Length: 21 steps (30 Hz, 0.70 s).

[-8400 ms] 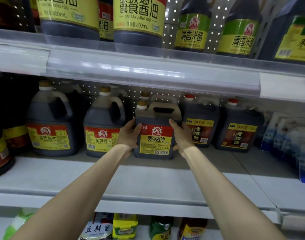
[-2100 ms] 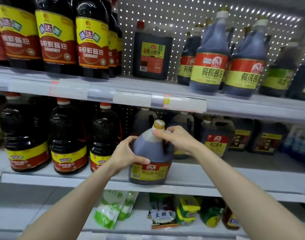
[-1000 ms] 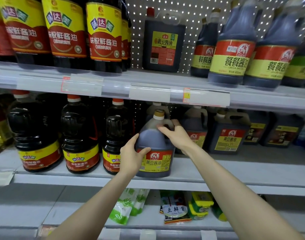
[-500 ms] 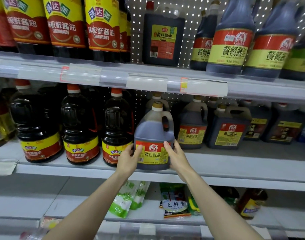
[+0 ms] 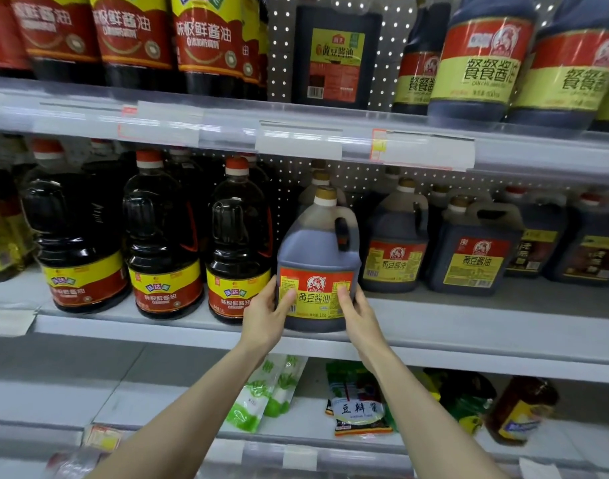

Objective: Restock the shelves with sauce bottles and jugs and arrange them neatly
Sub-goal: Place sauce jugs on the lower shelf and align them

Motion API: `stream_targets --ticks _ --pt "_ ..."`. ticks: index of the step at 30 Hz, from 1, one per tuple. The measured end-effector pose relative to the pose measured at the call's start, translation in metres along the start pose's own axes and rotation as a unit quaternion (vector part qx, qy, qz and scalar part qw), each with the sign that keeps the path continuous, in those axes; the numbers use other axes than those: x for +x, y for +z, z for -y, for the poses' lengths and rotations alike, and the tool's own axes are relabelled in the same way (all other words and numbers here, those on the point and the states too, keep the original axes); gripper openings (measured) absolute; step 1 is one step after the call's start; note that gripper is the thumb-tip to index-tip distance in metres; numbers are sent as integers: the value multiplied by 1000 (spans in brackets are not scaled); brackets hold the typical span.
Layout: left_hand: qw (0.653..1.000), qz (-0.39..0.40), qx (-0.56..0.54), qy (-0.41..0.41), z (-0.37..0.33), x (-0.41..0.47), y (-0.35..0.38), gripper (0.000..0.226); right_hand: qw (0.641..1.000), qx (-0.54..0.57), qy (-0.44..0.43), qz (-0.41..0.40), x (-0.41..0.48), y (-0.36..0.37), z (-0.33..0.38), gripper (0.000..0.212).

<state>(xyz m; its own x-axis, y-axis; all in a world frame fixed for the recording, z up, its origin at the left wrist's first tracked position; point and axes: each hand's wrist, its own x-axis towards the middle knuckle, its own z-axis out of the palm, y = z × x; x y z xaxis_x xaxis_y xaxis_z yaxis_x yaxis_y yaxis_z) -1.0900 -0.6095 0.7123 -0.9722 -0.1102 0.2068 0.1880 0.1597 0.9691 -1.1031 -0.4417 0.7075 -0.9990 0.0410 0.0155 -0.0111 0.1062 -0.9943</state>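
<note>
A dark soy sauce jug point(image 5: 316, 247) with a gold cap and a red and yellow label stands upright near the front edge of the middle shelf point(image 5: 468, 326). My left hand point(image 5: 266, 312) grips its lower left side, thumb on the label. My right hand point(image 5: 356, 311) grips its lower right side, thumb on the label too. More jugs of the same kind point(image 5: 394, 243) stand behind and to the right of it.
Several dark bottles with red caps point(image 5: 164, 243) line the shelf left of the jug, the nearest one point(image 5: 239, 243) almost touching it. A square jug point(image 5: 472, 250) sits further right. The upper shelf point(image 5: 296, 133) holds big bottles; pouches point(image 5: 265, 392) lie on the lower shelf.
Both hands slid from the jug's neck and handle down to its lower sides. The jug now stands on the shelf with its label facing front.
</note>
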Motion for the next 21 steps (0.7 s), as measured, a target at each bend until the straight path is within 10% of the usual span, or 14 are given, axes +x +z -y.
stream_targets --ticks 21 --pt "999 -30 18 40 39 3 12 43 997 -28 -65 5 14 -8 -26 53"
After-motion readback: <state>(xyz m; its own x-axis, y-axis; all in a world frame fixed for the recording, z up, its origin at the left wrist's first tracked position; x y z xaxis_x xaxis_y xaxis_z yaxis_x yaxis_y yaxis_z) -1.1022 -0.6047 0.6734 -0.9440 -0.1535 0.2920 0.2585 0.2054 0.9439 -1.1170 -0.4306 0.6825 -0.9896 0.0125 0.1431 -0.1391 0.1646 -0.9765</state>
